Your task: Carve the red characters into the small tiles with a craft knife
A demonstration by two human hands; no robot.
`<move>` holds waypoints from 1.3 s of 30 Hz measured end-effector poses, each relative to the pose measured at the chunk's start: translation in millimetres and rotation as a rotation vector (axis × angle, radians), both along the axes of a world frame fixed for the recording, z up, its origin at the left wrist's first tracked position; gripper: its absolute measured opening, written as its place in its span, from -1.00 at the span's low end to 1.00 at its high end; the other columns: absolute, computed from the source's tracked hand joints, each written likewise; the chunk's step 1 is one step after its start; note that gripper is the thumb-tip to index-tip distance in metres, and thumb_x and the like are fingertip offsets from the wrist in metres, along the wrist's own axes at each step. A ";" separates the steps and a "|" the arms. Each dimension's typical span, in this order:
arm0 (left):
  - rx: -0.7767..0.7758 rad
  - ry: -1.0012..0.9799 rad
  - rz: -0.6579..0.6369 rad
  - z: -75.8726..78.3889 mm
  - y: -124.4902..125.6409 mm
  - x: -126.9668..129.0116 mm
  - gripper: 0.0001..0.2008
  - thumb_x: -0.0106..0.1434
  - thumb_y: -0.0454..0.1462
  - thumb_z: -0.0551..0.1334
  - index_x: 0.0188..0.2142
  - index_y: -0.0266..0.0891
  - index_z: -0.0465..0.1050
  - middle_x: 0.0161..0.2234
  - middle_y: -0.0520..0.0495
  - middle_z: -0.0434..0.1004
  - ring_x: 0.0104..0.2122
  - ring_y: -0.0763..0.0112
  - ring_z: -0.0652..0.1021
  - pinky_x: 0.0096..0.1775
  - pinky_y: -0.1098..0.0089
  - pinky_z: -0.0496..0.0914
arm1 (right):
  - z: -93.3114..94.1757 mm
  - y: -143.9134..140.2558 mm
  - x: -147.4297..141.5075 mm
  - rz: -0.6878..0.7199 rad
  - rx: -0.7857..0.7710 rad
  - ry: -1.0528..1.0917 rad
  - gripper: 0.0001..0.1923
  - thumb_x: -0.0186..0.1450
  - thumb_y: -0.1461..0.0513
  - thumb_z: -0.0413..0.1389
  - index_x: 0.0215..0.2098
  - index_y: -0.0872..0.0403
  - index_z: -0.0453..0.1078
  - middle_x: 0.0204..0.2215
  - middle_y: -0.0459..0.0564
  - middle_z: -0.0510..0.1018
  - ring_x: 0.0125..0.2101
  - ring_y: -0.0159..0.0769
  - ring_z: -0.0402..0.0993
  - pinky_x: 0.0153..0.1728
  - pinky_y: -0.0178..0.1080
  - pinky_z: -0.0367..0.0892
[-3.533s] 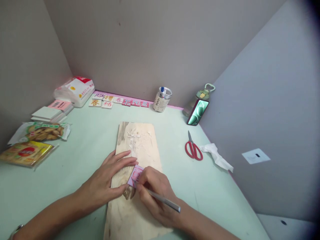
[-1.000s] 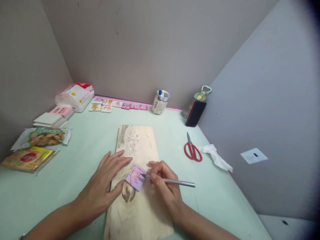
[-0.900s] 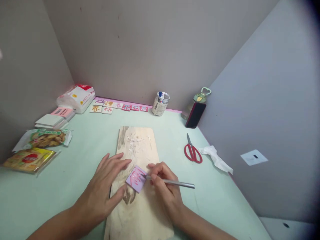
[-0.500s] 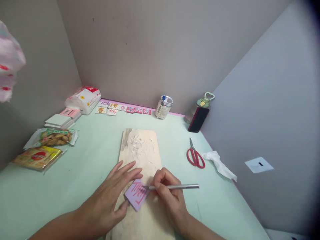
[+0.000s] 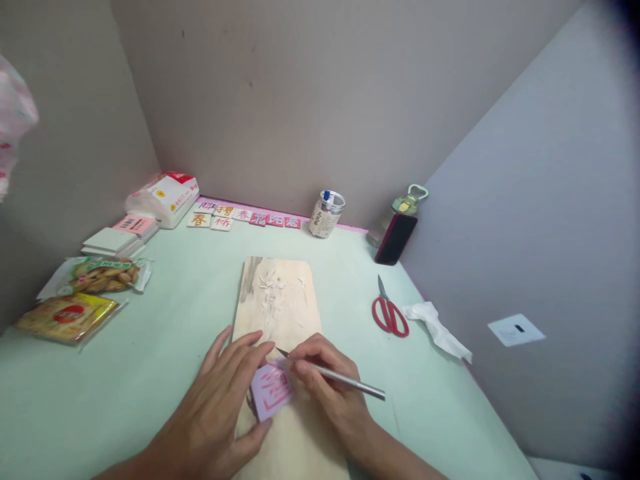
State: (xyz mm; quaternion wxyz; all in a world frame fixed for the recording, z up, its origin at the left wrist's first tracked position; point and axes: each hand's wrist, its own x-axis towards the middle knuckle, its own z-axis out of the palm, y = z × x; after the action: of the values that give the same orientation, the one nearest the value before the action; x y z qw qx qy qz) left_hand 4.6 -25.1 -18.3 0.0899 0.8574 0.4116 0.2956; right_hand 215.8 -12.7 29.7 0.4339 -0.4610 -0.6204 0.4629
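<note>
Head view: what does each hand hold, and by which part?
Right hand pinches the carving knife near its blade end. Left hand steadies the pink block by its edges.

Pale green table boxed in by grey walls.
</note>
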 end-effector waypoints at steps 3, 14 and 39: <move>-0.053 -0.001 0.000 0.0 4.6 -2.6 -0.29 0.25 -0.34 0.18 0.34 -0.17 -0.05 0.26 -0.14 0.36 0.33 0.18 0.25 0.38 0.04 0.02 | -0.5 0.6 -0.7 -0.029 -0.008 0.009 -0.83 0.33 0.15 0.19 -0.37 0.06 0.43 -0.45 -0.09 0.43 -0.45 -0.34 0.32 -0.42 -0.29 0.23; -0.172 -0.059 -0.053 0.1 14.6 -12.6 -0.53 0.23 -0.22 0.31 0.09 -0.02 0.21 0.02 -0.06 0.48 0.31 0.04 0.27 0.34 -0.08 0.05 | -6.7 0.0 1.8 0.011 0.033 -0.131 -0.81 0.39 0.20 0.05 -0.39 0.03 0.21 -0.51 -0.17 0.29 -0.52 -0.39 0.17 -0.49 -0.31 0.11; -0.167 -0.059 -0.053 2.0 19.3 -11.5 -0.60 0.24 -0.15 0.32 0.04 -0.02 0.28 -0.05 -0.04 0.50 0.27 0.00 0.32 0.30 -0.11 0.11 | 3.7 -0.8 3.5 0.113 -0.005 -0.232 -0.80 0.43 0.19 0.01 -0.37 0.01 0.15 -0.49 -0.17 0.30 -0.47 -0.37 0.20 -0.42 -0.27 0.13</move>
State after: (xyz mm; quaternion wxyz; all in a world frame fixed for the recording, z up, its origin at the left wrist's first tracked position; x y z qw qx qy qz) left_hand -6.9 -5.9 -16.3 0.1811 0.8484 0.4092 0.2830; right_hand 219.3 -13.5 33.4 0.3312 -0.4767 -0.6904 0.4317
